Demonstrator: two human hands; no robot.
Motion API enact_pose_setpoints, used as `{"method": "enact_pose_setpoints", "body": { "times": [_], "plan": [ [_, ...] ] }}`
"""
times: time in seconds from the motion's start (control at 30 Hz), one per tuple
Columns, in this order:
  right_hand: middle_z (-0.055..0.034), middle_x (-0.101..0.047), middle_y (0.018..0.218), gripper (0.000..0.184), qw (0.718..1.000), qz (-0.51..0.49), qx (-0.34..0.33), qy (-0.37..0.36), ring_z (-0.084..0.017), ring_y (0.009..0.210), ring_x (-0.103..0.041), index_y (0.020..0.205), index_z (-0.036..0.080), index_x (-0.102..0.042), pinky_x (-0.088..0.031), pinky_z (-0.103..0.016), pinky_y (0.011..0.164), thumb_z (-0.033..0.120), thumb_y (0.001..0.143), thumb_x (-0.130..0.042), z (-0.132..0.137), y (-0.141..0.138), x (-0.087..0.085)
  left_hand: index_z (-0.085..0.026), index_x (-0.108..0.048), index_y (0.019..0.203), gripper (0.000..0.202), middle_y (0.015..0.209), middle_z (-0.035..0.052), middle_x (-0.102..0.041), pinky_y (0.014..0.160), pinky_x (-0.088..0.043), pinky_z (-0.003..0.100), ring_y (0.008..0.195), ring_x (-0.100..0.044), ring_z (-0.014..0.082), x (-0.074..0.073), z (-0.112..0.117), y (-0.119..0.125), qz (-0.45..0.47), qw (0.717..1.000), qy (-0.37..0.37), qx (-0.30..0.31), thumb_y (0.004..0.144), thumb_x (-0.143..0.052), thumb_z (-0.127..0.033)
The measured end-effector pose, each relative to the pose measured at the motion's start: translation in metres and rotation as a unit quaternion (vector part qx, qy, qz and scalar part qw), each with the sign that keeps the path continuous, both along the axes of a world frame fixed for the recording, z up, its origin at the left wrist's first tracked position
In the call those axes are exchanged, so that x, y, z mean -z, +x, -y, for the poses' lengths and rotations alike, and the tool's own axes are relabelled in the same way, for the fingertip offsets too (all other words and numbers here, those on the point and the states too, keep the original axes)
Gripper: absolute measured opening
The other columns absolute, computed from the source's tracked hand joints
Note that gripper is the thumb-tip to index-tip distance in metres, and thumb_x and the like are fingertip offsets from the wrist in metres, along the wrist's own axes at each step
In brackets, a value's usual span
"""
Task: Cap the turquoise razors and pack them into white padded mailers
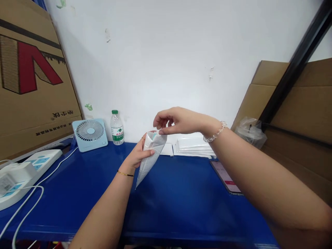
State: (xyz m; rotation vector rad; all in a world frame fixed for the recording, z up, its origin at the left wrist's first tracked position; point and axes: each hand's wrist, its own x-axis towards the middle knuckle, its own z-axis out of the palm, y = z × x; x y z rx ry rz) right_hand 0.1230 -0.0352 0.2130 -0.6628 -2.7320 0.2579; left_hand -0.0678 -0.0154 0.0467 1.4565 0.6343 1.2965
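My left hand (137, 155) is closed round a small white plastic pouch (150, 157), holding it above the blue table (176, 200) with its pointed end down. My right hand (178, 121) hovers right over the pouch's open top, thumb and fingertips pinched at the top edge. Something pale with a bit of blue shows inside the opening; I cannot make out what it is. A thin gold bracelet is on my left wrist, a bead bracelet on my right.
A stack of flat white packets (194, 147) lies by the wall, a phone (227, 176) right of centre. At the back left stand a small blue fan (90, 134) and a water bottle (117, 128). White power strips (15, 176) with cables lie left. Cardboard boxes flank both sides.
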Motion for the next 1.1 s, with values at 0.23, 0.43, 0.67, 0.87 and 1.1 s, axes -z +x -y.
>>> {"method": "enact_pose_setpoints", "body": {
  "times": [0.23, 0.43, 0.67, 0.87, 1.1],
  "plan": [
    [-0.0017, -0.063, 0.087, 0.022, 0.997, -0.023, -0.011, -0.07, -0.014, 0.081, -0.055, 0.088, 0.016, -0.063, -0.041, -0.027, 0.073, 0.036, 0.082, -0.056, -0.009, -0.003, 0.013, -0.019, -0.042, 0.13, 0.088, 0.113, 0.0123, -0.06, 0.081, -0.046, 0.036, 0.101, -0.056, 0.0316, -0.001, 0.001, -0.009, 0.042, 0.996, -0.03, 0.079, 0.052, -0.076, -0.042],
    [-0.0026, -0.057, 0.087, 0.025, 0.988, -0.116, 0.098, 0.013, -0.012, 0.071, -0.05, 0.097, 0.015, -0.056, -0.038, -0.025, 0.065, 0.037, 0.087, -0.05, -0.03, -0.006, 0.042, -0.016, -0.059, 0.105, 0.044, 0.102, 0.0082, -0.066, 0.086, -0.046, 0.035, 0.096, -0.06, 0.0242, -0.003, 0.001, 0.003, 0.0, 0.998, -0.022, 0.053, 0.066, -0.074, -0.03],
    [-0.0055, -0.056, 0.082, 0.028, 0.973, -0.025, 0.094, 0.211, -0.015, 0.077, -0.049, 0.078, 0.016, -0.063, -0.034, -0.026, 0.069, 0.038, 0.088, -0.049, -0.037, 0.004, 0.068, -0.018, -0.055, 0.107, 0.042, 0.093, 0.0049, -0.065, 0.08, -0.047, 0.031, 0.086, -0.061, 0.0178, 0.001, -0.012, 0.012, 0.014, 0.998, 0.022, -0.061, 0.072, -0.068, -0.035],
    [-0.0042, -0.06, 0.069, 0.04, 0.879, -0.165, 0.434, 0.109, -0.015, 0.065, -0.051, 0.079, 0.014, -0.064, -0.034, -0.025, 0.061, 0.045, 0.087, -0.041, -0.093, 0.098, 0.093, -0.021, -0.045, 0.117, 0.05, 0.113, 0.007, -0.054, 0.089, -0.041, 0.03, 0.106, -0.052, 0.0176, 0.015, -0.034, 0.0, -0.005, 0.958, -0.035, -0.286, 0.073, -0.063, -0.037],
    [-0.0199, -0.064, 0.083, 0.033, 0.768, -0.098, 0.632, 0.036, -0.029, 0.083, -0.055, 0.081, 0.007, -0.068, -0.036, -0.035, 0.069, 0.036, 0.079, -0.053, -0.117, 0.183, 0.153, -0.024, -0.039, 0.116, 0.037, 0.127, 0.0075, -0.043, 0.083, -0.046, 0.024, 0.115, -0.048, 0.0143, 0.031, -0.047, 0.003, 0.141, 0.902, -0.327, -0.245, 0.08, -0.044, -0.029]
  ]
}}
